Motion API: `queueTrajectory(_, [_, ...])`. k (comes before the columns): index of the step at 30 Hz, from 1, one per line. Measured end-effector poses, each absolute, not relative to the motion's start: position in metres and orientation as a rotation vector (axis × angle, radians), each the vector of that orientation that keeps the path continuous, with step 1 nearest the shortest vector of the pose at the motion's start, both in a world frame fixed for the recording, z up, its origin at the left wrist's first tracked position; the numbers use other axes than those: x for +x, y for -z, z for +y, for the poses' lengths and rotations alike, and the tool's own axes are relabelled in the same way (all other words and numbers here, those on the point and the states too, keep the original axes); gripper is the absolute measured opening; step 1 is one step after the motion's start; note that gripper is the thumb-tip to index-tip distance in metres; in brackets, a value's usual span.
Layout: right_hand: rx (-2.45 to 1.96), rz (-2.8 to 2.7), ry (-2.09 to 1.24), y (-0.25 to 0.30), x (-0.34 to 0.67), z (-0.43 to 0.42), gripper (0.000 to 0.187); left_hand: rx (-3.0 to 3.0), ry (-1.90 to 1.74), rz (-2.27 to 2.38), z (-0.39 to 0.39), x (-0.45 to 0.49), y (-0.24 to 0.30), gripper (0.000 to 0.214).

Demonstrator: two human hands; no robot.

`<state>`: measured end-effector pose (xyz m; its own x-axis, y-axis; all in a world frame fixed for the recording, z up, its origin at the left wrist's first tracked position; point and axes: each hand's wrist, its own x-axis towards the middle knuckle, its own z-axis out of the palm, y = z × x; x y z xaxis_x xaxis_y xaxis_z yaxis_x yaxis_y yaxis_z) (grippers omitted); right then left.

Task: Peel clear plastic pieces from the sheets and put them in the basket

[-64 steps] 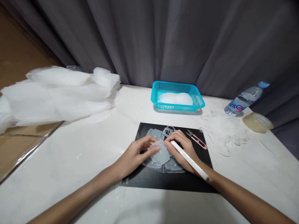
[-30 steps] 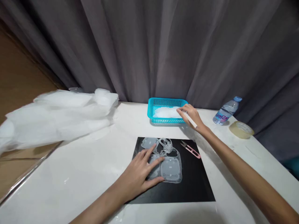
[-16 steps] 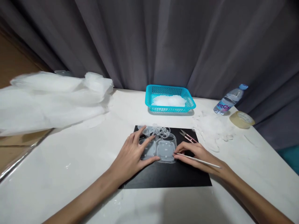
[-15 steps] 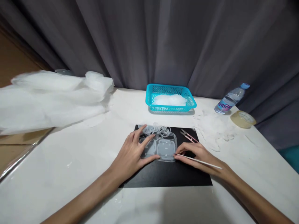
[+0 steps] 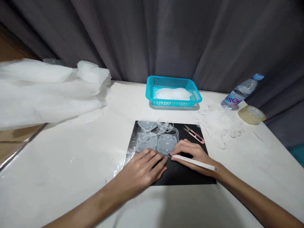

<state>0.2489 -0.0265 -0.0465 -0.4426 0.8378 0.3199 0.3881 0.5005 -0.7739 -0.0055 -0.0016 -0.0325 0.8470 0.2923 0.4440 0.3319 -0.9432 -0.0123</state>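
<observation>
Across the table (image 5: 71, 177), a wide white strip runs between the black mat (image 5: 190, 177) and the blue basket (image 5: 174, 103), and more tabletop spreads left of the mat. Pink snips (image 5: 196, 136) lie close to the mat's right edge, and white scraps (image 5: 220, 122) lie past it. A big pile of white sheets (image 5: 47, 95) is cut off at the left side. The left hand (image 5: 143, 169) hides part of the clear plastic sheet (image 5: 167, 144), which lies on the mat just ahead of both hands. Its fingers are bent and close together at the sheet's near edge; I can't tell if they grip it. The right hand (image 5: 196, 152) pinches a white stick (image 5: 193, 162) by the sheet's near right corner. The stick's tip is hard to see.
</observation>
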Motion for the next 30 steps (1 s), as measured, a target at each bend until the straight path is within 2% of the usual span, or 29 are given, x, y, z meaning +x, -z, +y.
queueTrajectory(13, [-1.015,-2.072,-0.781,0.043,0.247,-0.027,0.006,-3.055,0.625,-0.682,-0.004,-0.005,0.032,0.024])
queueTrajectory(20, [-1.03,-2.182,-0.578,0.041,0.243,-0.027,0.009,-3.154,0.526,-0.724,-0.004,-0.004,0.029,0.018])
queueTrajectory(25, [-1.05,-2.291,-0.35,0.044,0.237,-0.03,0.016,-3.231,0.512,-0.753,0.001,-0.003,0.028,0.02])
queueTrajectory(30, [-1.072,-2.394,-0.283,0.042,0.242,-0.036,0.016,-3.255,0.568,-0.746,0.003,-0.004,0.032,0.024])
